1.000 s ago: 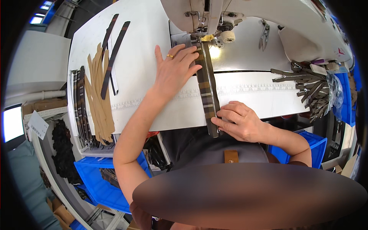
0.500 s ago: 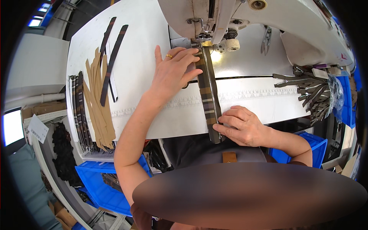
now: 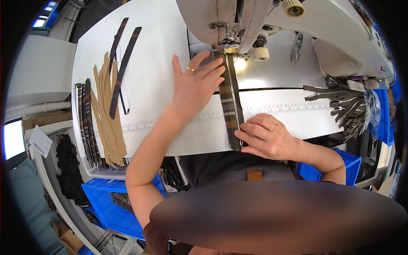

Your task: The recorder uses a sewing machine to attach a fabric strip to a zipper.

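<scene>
A zipper (image 3: pixel 235 91) with dark tape lies along a plaid fabric strip (image 3: pixel 227 102), running from under the needle area of a white sewing machine (image 3: pixel 228 44) toward me. My left hand (image 3: pixel 195 80) rests beside the machine's foot with fingers spread, its fingertips on the strip's left edge. Close to the table's front edge, my right hand (image 3: pixel 265 136) pinches the near end of the zipper and strip between thumb and fingers. What lies under the machine's foot is hidden.
Tan strips (image 3: pixel 108 114) and plaid strips (image 3: pixel 87 121) lie at the left, with dark strips (image 3: pixel 125 70) beyond. Thread snips (image 3: pixel 297 47) rest right of the needle. A zipper bundle (image 3: pixel 348 102) lies far right. Blue bins (image 3: pixel 112 208) stand below the table.
The zipper and strip have moved a little away from me under the machine, their near end now farther in. My left fingers have spread slightly more; my right hand keeps its pinch.
</scene>
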Demonstrator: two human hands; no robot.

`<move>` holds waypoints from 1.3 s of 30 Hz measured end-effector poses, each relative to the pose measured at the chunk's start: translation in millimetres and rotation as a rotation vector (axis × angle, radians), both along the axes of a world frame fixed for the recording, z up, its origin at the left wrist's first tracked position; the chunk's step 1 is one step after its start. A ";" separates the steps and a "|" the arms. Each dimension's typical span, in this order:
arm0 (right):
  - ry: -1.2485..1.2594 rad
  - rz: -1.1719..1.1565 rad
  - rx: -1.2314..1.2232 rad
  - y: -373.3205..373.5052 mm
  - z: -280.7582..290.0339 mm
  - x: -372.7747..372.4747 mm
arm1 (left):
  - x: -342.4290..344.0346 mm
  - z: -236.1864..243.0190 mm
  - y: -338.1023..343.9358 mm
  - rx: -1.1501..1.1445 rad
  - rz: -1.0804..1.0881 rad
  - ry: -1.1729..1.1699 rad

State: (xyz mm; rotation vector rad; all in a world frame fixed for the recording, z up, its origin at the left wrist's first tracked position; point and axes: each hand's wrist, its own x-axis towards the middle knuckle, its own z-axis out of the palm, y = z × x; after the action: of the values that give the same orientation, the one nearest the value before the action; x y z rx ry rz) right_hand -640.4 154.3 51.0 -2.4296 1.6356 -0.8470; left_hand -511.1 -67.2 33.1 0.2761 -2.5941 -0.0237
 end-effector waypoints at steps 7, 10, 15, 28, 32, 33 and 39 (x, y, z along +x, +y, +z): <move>0.018 0.022 0.001 -11.7 -0.4 -10.0 | 0.1 -1.7 -0.6 0.152 0.037 0.051; 0.034 0.009 -0.011 -17.8 -1.4 -13.4 | 0.1 -4.2 -2.2 0.128 0.026 0.054; 0.041 0.003 -0.021 -28.3 -1.4 -18.2 | 0.0 0.8 0.8 0.210 0.073 -0.022; 0.063 -0.077 -0.067 -52.7 -0.3 -31.2 | -3.6 -5.5 -0.3 0.078 0.113 -0.009; 0.072 -0.099 -0.060 -60.3 -2.6 -36.1 | -4.5 -4.7 2.5 0.104 0.122 -0.007; 0.073 -0.101 -0.060 -61.6 -2.2 -36.6 | -4.8 -4.8 3.1 0.108 0.133 -0.006; 0.055 -0.110 -0.075 -74.3 -0.3 -44.9 | -4.4 -3.5 4.4 0.106 0.123 -0.001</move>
State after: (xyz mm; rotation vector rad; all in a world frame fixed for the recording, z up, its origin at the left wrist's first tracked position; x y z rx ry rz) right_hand -685.3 80.1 50.7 -2.4519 1.8038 -0.8801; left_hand -515.5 -62.8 29.5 0.4743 -2.5756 -0.1175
